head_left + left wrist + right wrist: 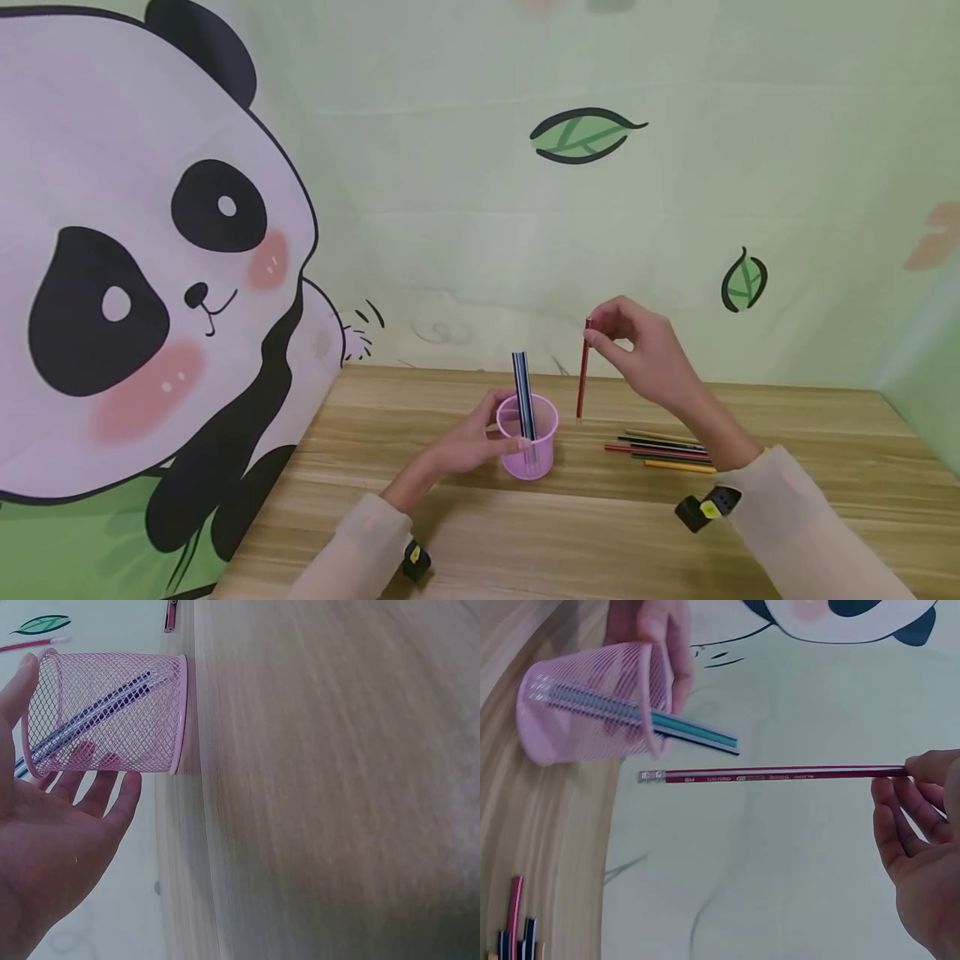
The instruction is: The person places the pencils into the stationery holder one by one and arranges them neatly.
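A pink mesh pen cup [542,467] stands on the wooden table with a few blue-and-white striped pencils [522,387] leaning in it. My left hand [468,437] grips the cup from its left side, thumb at the front near the rim and fingers behind. To the right of the cup, my right hand [645,350] pinches a red striped pencil [780,774] by its upper end between thumb and fingers. That pencil hangs nearly upright above the table, its metal eraser end downward, apart from the cup.
Several loose pencils [660,450], red, black and yellow, lie in a bunch on the table [570,533] below my right wrist. Behind the table's far edge hangs a pale green backdrop [450,167] with a large panda and leaves.
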{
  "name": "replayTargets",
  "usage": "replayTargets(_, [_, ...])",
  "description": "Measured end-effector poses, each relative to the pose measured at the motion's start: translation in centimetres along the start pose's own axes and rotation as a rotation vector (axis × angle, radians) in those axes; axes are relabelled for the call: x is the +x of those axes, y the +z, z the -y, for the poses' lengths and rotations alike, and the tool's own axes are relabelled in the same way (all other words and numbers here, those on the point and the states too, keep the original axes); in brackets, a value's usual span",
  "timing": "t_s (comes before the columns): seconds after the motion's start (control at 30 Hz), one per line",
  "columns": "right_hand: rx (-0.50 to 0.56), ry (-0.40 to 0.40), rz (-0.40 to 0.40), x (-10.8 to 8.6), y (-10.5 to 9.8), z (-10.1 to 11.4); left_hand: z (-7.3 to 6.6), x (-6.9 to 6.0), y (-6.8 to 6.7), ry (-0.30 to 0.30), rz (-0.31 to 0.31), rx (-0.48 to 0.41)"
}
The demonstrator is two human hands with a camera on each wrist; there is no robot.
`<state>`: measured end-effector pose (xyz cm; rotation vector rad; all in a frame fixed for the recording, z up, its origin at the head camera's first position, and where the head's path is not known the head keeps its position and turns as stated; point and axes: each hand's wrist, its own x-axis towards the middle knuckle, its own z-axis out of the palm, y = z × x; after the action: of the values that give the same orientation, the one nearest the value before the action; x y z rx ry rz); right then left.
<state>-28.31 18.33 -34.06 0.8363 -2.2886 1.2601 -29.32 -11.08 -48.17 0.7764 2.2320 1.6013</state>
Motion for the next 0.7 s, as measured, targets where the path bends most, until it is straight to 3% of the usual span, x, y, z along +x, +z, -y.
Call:
replayTargets(0.3, [0.128, 0.023, -0.03, 1.2, 1.4, 1.3, 0.0, 0.1, -0.1, -0.023, -0.005, 0.015])
replayTargets(0.7, [0.111, 0.099, 0.028, 0.3, 5.0, -1.1, -0.1, 0.1, -0.1, -0.019, -0.004, 0.009])
